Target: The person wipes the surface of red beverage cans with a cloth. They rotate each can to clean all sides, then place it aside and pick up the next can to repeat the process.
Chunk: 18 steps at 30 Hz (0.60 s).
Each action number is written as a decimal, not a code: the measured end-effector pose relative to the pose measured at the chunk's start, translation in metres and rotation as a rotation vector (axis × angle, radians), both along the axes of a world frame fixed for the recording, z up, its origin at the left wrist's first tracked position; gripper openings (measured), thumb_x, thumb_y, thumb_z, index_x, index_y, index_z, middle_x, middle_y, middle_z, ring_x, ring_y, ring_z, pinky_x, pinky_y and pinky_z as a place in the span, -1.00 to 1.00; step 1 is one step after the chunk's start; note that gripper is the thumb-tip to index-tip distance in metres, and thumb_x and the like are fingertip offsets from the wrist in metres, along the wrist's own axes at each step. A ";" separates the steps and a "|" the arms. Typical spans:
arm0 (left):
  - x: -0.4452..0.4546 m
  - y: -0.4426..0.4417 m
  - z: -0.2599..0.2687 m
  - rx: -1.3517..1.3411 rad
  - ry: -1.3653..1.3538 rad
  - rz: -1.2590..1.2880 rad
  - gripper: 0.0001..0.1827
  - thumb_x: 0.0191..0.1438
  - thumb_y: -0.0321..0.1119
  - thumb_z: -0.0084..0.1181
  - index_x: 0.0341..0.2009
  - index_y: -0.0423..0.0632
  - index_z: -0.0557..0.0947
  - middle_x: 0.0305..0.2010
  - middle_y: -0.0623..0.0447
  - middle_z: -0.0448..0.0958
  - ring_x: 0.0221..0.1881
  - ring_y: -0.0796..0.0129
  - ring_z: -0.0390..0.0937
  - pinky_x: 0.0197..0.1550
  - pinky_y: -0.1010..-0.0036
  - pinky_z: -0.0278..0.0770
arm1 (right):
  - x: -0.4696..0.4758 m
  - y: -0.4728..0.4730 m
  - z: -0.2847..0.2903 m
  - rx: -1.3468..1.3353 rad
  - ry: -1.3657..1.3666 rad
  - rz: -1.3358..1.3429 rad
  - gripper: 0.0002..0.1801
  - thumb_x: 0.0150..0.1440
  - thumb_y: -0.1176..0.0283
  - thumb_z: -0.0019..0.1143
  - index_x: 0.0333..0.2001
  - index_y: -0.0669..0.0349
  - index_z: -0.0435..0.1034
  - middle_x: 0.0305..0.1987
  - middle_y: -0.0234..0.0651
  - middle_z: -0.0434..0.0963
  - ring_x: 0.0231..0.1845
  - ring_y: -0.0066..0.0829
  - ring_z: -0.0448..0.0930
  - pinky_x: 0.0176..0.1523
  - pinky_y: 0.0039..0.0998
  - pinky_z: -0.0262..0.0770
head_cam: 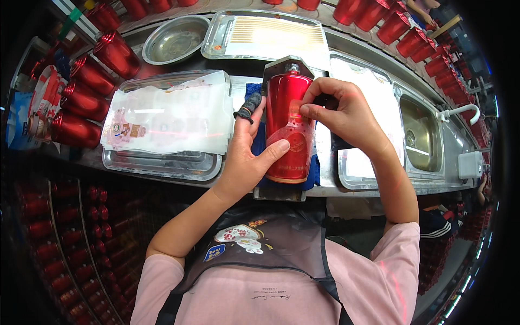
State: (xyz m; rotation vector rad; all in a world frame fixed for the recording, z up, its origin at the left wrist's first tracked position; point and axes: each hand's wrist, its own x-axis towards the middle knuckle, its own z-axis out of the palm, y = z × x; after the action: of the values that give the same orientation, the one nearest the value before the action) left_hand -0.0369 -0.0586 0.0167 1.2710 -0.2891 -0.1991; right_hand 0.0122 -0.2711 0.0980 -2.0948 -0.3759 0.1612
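A glossy red bottle [286, 97] lies on its side, neck away from me, on a blue cloth [313, 172] over a metal stand [280, 194]. My left hand [252, 150] rests along its left side, the thumb on a clear film [298, 140] on the bottle's lower front. A dark knitted sleeve [248, 106] covers one of its fingers. My right hand [341, 105] pinches the edge of a small translucent decal [295, 109] at the bottle's right side, with thumb and forefinger together.
At left a clear tray [162, 166] holds printed decal sheets [170, 118]; more red bottles [79, 128] lie beyond. A metal bowl [175, 40] and a tray with a striped sheet [280, 34] stand behind. Rightward are another sheet-filled tray [345, 170] and a sink [420, 134].
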 end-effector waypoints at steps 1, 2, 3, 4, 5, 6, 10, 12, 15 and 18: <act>0.001 0.000 -0.006 0.002 -0.026 0.003 -0.17 0.18 -0.36 0.27 0.38 -0.26 0.06 0.54 -0.35 -0.03 0.55 0.11 -0.02 0.50 0.22 0.00 | 0.000 0.001 -0.003 -0.040 -0.066 -0.075 -0.84 0.07 0.54 0.30 -0.25 0.34 0.53 -0.44 -0.27 0.61 -0.45 -0.54 0.54 -0.31 -0.50 0.46; 0.002 0.000 -0.010 -0.010 -0.027 0.006 -0.16 0.17 -0.36 0.28 0.38 -0.26 0.06 0.54 -0.34 0.00 0.55 0.09 0.01 0.51 0.22 -0.02 | -0.002 0.002 -0.005 -0.080 -0.132 -0.151 -0.83 0.07 0.54 0.30 -0.23 0.33 0.53 -0.44 -0.26 0.60 -0.47 -0.53 0.52 -0.33 -0.49 0.45; 0.002 0.001 -0.010 -0.007 -0.026 0.002 -0.16 0.17 -0.37 0.28 0.38 -0.26 0.06 0.54 -0.34 0.00 0.55 0.09 0.01 0.51 0.22 -0.02 | -0.004 0.003 -0.007 -0.120 -0.195 -0.226 -0.82 0.07 0.53 0.29 -0.21 0.31 0.53 -0.45 -0.26 0.60 -0.50 -0.51 0.51 -0.35 -0.48 0.43; 0.002 0.003 -0.009 -0.004 -0.026 -0.002 -0.16 0.18 -0.37 0.28 0.39 -0.26 0.05 0.54 -0.34 0.00 0.55 0.09 0.01 0.51 0.22 -0.01 | -0.011 0.004 -0.003 -0.193 -0.171 -0.279 -0.75 0.08 0.51 0.29 -0.12 0.25 0.52 -0.35 -0.24 0.63 -0.48 -0.48 0.49 -0.36 -0.46 0.40; 0.003 0.004 -0.008 -0.001 -0.025 -0.007 -0.15 0.18 -0.38 0.28 0.39 -0.26 0.05 0.54 -0.33 0.00 0.55 0.09 0.01 0.51 0.22 -0.01 | -0.019 0.005 -0.006 -0.201 -0.226 -0.262 -0.71 0.08 0.50 0.30 -0.07 0.23 0.52 -0.31 -0.23 0.63 -0.46 -0.47 0.49 -0.34 -0.44 0.41; 0.002 0.005 -0.007 -0.011 -0.008 -0.014 -0.14 0.18 -0.39 0.27 0.40 -0.26 0.04 0.54 -0.32 0.00 0.55 0.09 0.01 0.51 0.21 -0.01 | -0.029 0.003 -0.007 -0.217 -0.282 -0.253 -0.67 0.09 0.49 0.31 -0.03 0.20 0.52 -0.27 -0.21 0.63 -0.43 -0.45 0.50 -0.33 -0.43 0.42; -0.002 0.006 -0.007 -0.031 0.037 -0.013 -0.10 0.19 -0.41 0.26 0.45 -0.25 -0.01 0.55 -0.27 0.00 0.54 0.10 0.02 0.51 0.21 -0.01 | -0.063 0.002 -0.018 -0.303 -0.261 -0.122 -0.27 0.05 0.24 0.42 0.33 -0.14 0.37 -0.26 -0.10 0.49 -0.34 -0.21 0.41 -0.24 -0.31 0.45; -0.003 0.005 -0.007 -0.025 0.025 -0.020 -0.09 0.19 -0.42 0.26 0.46 -0.24 -0.03 0.56 -0.25 0.00 0.54 0.11 0.02 0.51 0.22 0.00 | -0.070 0.002 -0.027 -0.309 -0.179 -0.117 -0.17 0.01 0.11 0.46 0.38 -0.22 0.32 -0.26 -0.11 0.40 -0.31 -0.21 0.40 -0.19 -0.31 0.44; -0.003 0.007 -0.007 -0.014 0.003 -0.030 -0.08 0.18 -0.44 0.26 0.47 -0.22 -0.03 0.56 -0.23 0.00 0.54 0.12 0.02 0.51 0.23 0.02 | -0.077 0.004 -0.029 -0.302 -0.056 -0.126 -0.10 -0.02 0.02 0.48 0.39 -0.06 0.32 -0.04 -0.18 0.39 -0.10 -0.29 0.40 0.04 -0.34 0.40; -0.003 0.007 -0.005 -0.023 0.020 -0.038 -0.09 0.18 -0.45 0.25 0.47 -0.21 -0.02 0.56 -0.23 -0.01 0.54 0.12 0.03 0.50 0.24 0.02 | -0.076 0.004 -0.031 -0.291 -0.075 -0.126 -0.07 -0.04 -0.02 0.49 0.40 -0.11 0.30 -0.08 -0.26 0.36 -0.23 -0.41 0.34 -0.15 -0.42 0.37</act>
State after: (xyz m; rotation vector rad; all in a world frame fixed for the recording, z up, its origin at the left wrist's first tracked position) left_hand -0.0397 -0.0513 0.0119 1.2404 -0.2977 -0.2407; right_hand -0.0641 -0.2675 0.0673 -2.4099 -0.2759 0.0653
